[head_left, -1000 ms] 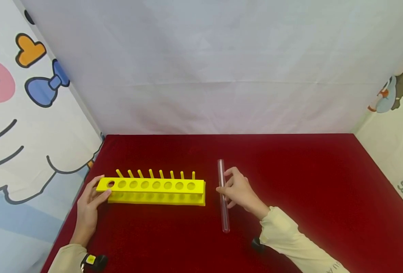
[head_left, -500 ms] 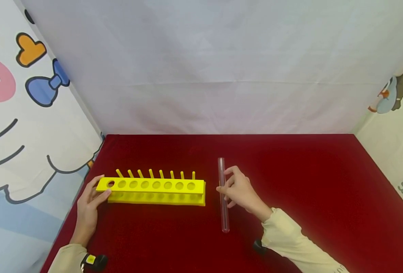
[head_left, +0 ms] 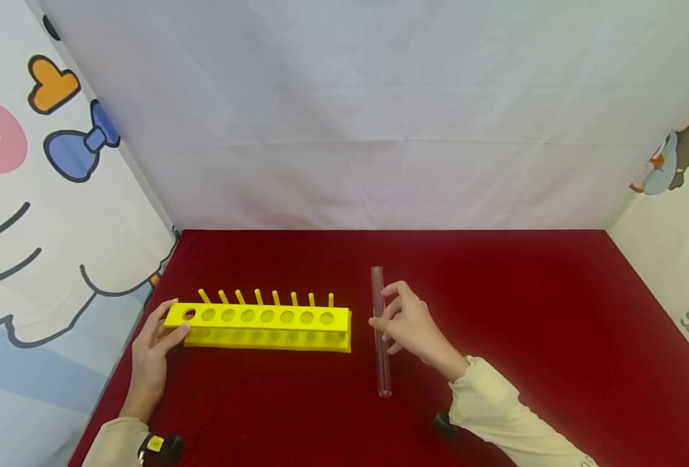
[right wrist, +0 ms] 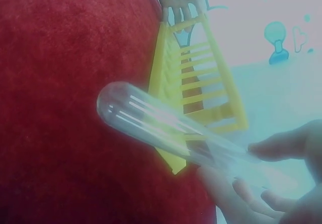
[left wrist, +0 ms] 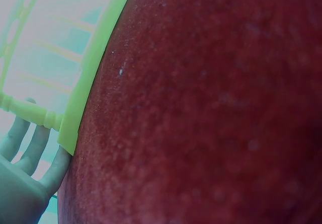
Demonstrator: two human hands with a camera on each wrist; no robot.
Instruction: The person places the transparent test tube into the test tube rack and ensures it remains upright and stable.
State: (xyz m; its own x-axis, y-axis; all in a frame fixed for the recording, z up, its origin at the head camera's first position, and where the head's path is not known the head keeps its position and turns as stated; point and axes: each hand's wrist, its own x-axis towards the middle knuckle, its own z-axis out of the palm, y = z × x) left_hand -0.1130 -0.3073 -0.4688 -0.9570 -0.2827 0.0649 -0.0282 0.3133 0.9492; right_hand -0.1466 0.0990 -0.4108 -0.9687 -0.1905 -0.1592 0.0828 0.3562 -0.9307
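Observation:
A yellow test tube rack [head_left: 257, 322] stands on the dark red cloth, with a row of holes along its top and a row of pegs behind. At its left end my left hand [head_left: 148, 360] grips it, thumb at the front edge of the top plate. The left wrist view has several fingers [left wrist: 37, 148] at the rack's end post. Right of the rack, my right hand [head_left: 412, 329] pinches a clear test tube [head_left: 384, 376] around its middle. The tube's rounded end points toward me, tilted in the right wrist view. Both hands lie partly behind what they hold.
The red cloth [head_left: 525, 311] covers the table and extends to the right of the tube. Behind it hangs a white curtain [head_left: 379, 130]. Cartoon-printed sheets [head_left: 58, 272] flank both sides. Cream sleeves [head_left: 496, 402] and dark wrist cameras [head_left: 445, 425] are on both arms.
The test tube has shifted slightly away from me, its far end higher in the head view, with the right hand moving a little. The left hand and rack have stayed in place.

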